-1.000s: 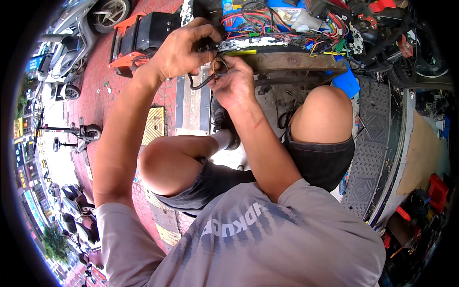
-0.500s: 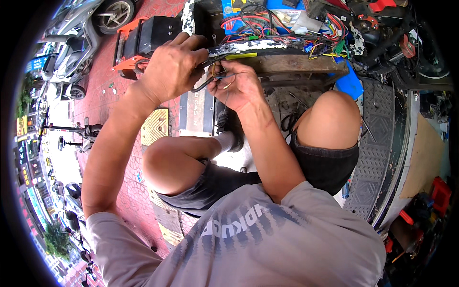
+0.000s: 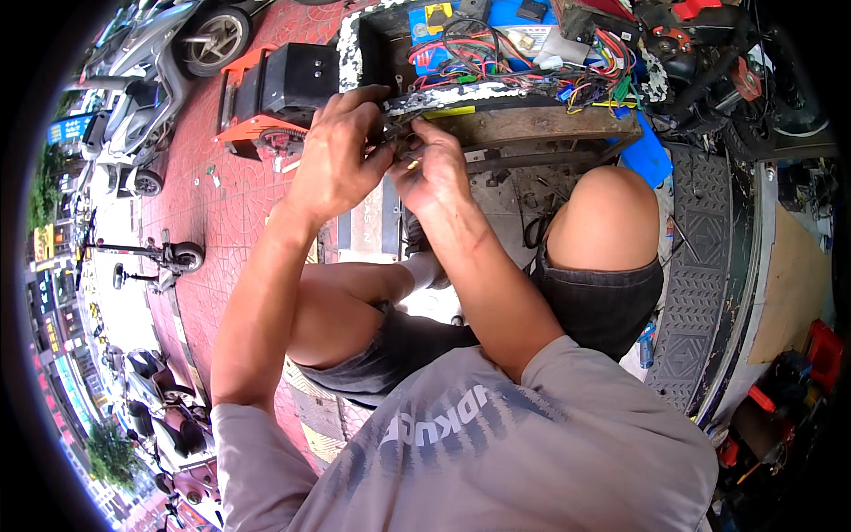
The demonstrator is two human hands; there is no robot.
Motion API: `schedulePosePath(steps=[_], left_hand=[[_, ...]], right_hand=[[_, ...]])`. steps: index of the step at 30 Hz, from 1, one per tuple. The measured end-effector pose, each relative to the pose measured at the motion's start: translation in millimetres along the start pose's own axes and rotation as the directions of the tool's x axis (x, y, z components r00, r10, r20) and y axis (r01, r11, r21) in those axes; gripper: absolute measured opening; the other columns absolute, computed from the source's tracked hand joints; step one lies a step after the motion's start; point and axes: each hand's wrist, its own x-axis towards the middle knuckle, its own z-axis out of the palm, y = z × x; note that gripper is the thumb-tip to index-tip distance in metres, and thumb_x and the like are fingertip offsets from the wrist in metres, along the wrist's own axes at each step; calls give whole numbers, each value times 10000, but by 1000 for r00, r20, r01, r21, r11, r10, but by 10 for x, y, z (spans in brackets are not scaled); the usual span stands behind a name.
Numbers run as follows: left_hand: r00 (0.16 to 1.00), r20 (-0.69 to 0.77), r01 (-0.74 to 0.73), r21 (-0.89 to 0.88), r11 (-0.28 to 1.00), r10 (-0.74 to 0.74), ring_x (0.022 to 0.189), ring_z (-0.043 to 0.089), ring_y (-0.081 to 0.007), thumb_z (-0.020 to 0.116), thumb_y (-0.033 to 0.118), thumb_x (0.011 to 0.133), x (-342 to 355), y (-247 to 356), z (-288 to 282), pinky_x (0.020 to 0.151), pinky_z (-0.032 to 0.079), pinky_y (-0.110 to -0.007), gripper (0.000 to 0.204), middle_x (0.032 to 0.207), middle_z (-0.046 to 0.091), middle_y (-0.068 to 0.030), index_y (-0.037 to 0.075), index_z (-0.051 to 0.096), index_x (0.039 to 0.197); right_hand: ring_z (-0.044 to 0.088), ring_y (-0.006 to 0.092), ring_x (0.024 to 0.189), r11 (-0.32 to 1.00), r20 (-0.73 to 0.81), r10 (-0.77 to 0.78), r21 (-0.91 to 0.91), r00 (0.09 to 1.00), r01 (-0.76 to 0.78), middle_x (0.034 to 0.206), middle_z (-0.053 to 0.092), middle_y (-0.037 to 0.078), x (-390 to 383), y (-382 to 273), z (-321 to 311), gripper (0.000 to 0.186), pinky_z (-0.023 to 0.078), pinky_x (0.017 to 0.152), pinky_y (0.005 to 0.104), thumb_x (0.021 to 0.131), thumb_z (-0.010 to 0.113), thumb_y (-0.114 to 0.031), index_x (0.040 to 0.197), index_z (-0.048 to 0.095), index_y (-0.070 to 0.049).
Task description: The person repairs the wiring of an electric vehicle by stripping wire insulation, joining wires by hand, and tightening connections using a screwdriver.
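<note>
In front of the workbench edge my two hands meet, fingers bent inward over a dark cable point(image 3: 401, 133) with thin wires. My left hand point(image 3: 341, 160) is closed, its thumb and fingertips pinching the cable from the left. Facing it, my right hand point(image 3: 434, 173) is turned partly palm up, with thumb and fingers closed on the thin wires. One pale wire tip point(image 3: 413, 164) shows against the right palm. The fingers hide most of the cable, so the exact joint between the wires cannot be made out.
Beyond my hands, a worn bench frame point(image 3: 505, 91) bears a tangle of coloured wires point(image 3: 461, 62) and connectors. A black box point(image 3: 301, 75) with an orange frame stands at left. A blue sheet point(image 3: 647, 151) hangs at right, above a ribbed mat point(image 3: 700, 230). Scooters stand far left.
My left hand has moved slightly down and closer to the right hand, and its forearm has swung inward. The cable and coloured wires, plainer before, are now mostly covered by fingers.
</note>
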Motion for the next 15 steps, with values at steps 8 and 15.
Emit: schedulePosePath(steps=[8, 15], left_hand=[[999, -33, 28, -41, 999, -30, 1165, 597, -411, 748, 99, 768, -15, 2, -32, 1018, 469, -461, 204, 1318, 644, -201, -30, 595, 807], [987, -48, 153, 39, 987, -151, 978, 643, -417, 730, 170, 806, 92, 143, -38, 885, 510, -463, 239, 1100, 649, -224, -55, 656, 843]], right_hand=[[636, 137, 789, 936, -62, -92, -347, 994, 65, 889, 691, 14, -124, -186, -71, 85, 490, 666, 325, 987, 643, -168, 1011, 690, -101], [596, 136, 712, 962, -34, -129, -248, 991, 117, 890, 675, 12, 18, -19, -100, 65, 467, 654, 318, 1000, 638, -150, 1020, 680, -104]])
